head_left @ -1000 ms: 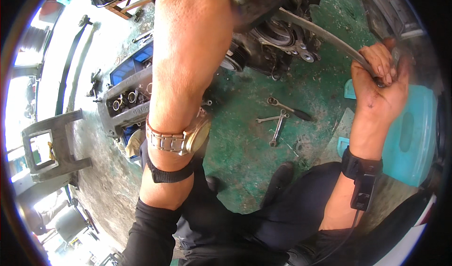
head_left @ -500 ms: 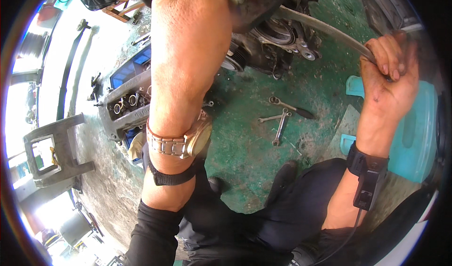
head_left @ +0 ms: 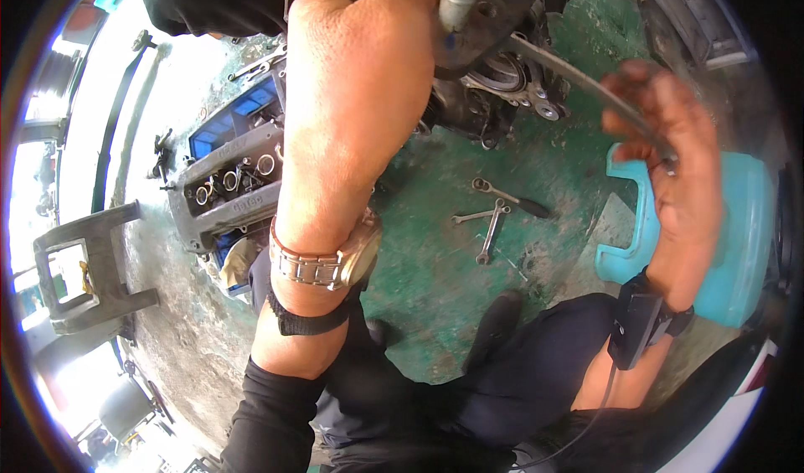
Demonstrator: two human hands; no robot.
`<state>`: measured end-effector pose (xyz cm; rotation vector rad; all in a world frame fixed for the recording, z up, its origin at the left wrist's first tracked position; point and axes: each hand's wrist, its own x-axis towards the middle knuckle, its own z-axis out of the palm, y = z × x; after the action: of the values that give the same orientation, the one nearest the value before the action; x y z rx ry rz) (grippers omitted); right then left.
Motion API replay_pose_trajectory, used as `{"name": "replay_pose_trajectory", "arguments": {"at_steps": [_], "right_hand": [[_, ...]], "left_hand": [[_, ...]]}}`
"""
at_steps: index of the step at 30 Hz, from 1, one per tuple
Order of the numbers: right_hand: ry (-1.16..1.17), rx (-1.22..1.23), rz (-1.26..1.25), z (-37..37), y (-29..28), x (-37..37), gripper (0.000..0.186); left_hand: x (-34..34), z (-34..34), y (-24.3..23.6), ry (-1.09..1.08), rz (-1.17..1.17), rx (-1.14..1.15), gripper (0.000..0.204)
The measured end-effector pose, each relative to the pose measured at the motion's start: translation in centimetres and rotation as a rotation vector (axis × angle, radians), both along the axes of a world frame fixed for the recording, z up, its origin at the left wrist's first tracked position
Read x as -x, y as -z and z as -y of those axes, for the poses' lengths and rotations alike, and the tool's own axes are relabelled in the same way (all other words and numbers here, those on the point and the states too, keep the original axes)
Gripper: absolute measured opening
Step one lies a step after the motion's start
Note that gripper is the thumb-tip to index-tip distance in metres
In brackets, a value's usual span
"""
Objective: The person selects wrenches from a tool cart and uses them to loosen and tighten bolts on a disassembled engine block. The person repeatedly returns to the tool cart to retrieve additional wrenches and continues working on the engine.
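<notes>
My left hand (head_left: 360,71) reaches up to the top edge, closed beside a dark metal part (head_left: 490,20) with a threaded bolt (head_left: 457,0). Its fingertips and whatever they grip are hidden. From the metal part a long grey metal bar (head_left: 578,75) slants down to the right. My right hand (head_left: 682,159) is at the bar's near end, its fingers spread and smeared by motion, the bar end lying against the palm. Beneath the metal part sits a greasy engine assembly (head_left: 502,83).
Several wrenches, including a combination wrench (head_left: 492,232) and a dark-handled ratchet (head_left: 511,198), lie on the green floor. A grey valve cover (head_left: 234,192) rests by a blue tray (head_left: 203,144) at left. A turquoise plastic stool (head_left: 741,230) stands right. Someone's dark clothing (head_left: 213,4) shows top left.
My right hand has loosened from its closed grip, its fingers now apart. The bar's near end has swung downward. My left hand has shifted slightly right, and the dark clothing at top left shows more.
</notes>
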<state>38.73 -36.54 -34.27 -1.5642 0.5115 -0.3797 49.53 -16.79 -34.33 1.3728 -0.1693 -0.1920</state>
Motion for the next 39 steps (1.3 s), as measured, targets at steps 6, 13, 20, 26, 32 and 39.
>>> {"name": "replay_pose_trajectory", "arguments": {"at_steps": [6, 13, 20, 26, 32, 39], "right_hand": [[-0.268, 0.284, -0.316, -0.3, -1.2, 1.6, 0.035], [-0.405, 0.245, -0.383, -0.6, -0.7, 2.9, 0.022], [-0.337, 0.519, -0.461, -0.4, -0.2, 4.0, 0.025], [-0.313, 0.603, -0.449, 0.0, 0.0, 4.1, 0.027], [-0.259, 0.804, -0.403, 0.6, 2.0, 4.1, 0.027], [-0.322, 0.843, -0.297, 0.5, 2.0, 3.8, 0.027]], "left_hand": [[-0.3, -0.2, 0.4, 0.001, -0.018, 0.027, 0.022], [-0.3, -0.2, 0.6, -0.011, 0.011, 0.027, 0.022], [0.5, 1.1, 1.0, -0.248, 0.110, 0.043, 0.028], [0.2, 0.0, 0.6, -0.140, 0.012, -0.128, 0.028], [-0.3, -0.2, 1.1, -0.148, 0.050, -0.141, 0.026], [-0.3, -0.4, 1.7, -0.137, 0.062, 0.043, 0.034]]}}
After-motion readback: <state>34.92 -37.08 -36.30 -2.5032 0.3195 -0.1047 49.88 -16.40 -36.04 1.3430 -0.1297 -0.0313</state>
